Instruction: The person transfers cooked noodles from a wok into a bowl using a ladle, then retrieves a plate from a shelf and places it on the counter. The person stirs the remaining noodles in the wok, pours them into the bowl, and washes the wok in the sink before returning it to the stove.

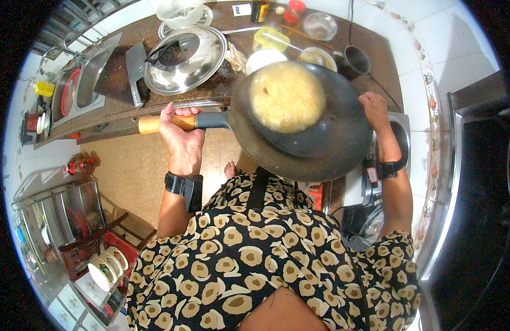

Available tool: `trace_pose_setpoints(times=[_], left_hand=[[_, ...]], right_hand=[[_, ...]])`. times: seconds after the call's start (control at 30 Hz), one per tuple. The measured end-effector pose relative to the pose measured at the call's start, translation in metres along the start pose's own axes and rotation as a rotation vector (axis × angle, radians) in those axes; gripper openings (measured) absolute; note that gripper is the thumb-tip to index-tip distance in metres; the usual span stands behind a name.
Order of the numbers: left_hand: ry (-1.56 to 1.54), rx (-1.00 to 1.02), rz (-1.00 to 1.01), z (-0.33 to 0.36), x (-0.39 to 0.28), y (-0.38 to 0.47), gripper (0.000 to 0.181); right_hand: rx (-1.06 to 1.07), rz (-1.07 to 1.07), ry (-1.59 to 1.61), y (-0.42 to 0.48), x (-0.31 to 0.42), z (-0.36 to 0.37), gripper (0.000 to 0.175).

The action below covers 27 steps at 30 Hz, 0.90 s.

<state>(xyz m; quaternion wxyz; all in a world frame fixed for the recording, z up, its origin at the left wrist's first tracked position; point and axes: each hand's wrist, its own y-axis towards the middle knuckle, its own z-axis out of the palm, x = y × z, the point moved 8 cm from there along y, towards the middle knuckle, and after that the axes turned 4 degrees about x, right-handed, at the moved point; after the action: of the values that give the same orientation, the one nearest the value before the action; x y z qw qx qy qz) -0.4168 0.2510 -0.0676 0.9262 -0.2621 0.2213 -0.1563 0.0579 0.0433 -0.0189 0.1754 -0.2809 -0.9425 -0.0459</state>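
A dark wok (304,157) is held up in front of me, just off the counter's edge. My left hand (182,134) is wrapped around its wooden handle (149,124). At the opposite side, my right hand (375,109) grips the wok's right rim; the part under the fingers is hidden. Pale yellow food with whitish shreds (287,97), wet-looking and slightly blurred, has gathered at the wok's far left side. The wok looks tilted away from me. Right beyond its far rim is a white bowl (265,58), partly covered by the wok.
On the counter are a domed steel lid (213,53), a cleaver (135,72), a yellow container (271,39), a bowl with a utensil (321,56) and a dark pot (356,60). The sink (91,89) is at left, a cooker (399,136) at right.
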Motion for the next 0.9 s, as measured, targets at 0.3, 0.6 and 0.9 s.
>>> trace_pose_setpoints(times=[0.3, 0.6, 0.9], left_hand=[[0.011, -0.032, -0.035, 0.002, 0.002, -0.003, 0.030], [-0.019, -0.024, -0.050, 0.002, 0.001, -0.001, 0.029], [-0.013, -0.059, -0.064, 0.002, 0.000, 0.000, 0.029]], right_hand=[[0.076, -0.032, -0.060, 0.011, -0.001, 0.003, 0.031], [0.071, -0.031, -0.087, 0.018, -0.001, 0.003, 0.031], [0.122, -0.047, -0.115, 0.024, 0.007, -0.001, 0.030]])
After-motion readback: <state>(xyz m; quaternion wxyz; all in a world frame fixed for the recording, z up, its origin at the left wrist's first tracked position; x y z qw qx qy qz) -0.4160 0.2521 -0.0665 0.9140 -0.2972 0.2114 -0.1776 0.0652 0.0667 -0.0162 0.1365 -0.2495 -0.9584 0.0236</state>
